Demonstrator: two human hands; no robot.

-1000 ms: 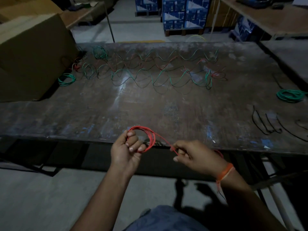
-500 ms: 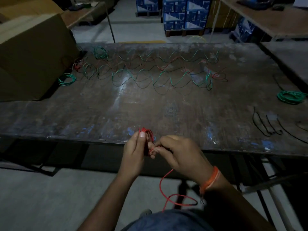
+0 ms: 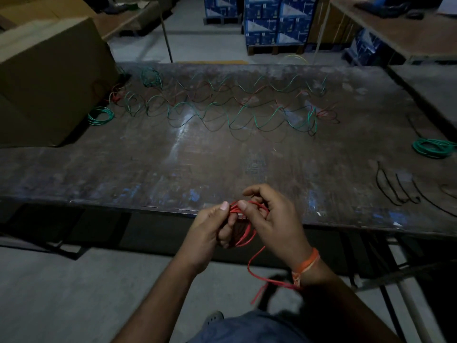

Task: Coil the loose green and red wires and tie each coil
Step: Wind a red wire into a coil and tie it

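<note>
Dim table edge [image 3: 99, 201] ahead, our left hand [image 3: 212, 231] pinches the red coil [image 3: 243, 233]; our right hand [image 3: 269, 219], grasping strands, should wrap the dangling tail [image 3: 257, 273] tightly beside the left thumb.

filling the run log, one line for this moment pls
step: tying red coil | left hand: grips coil | right hand: pinches wire at coil | tail: hangs loose
</note>
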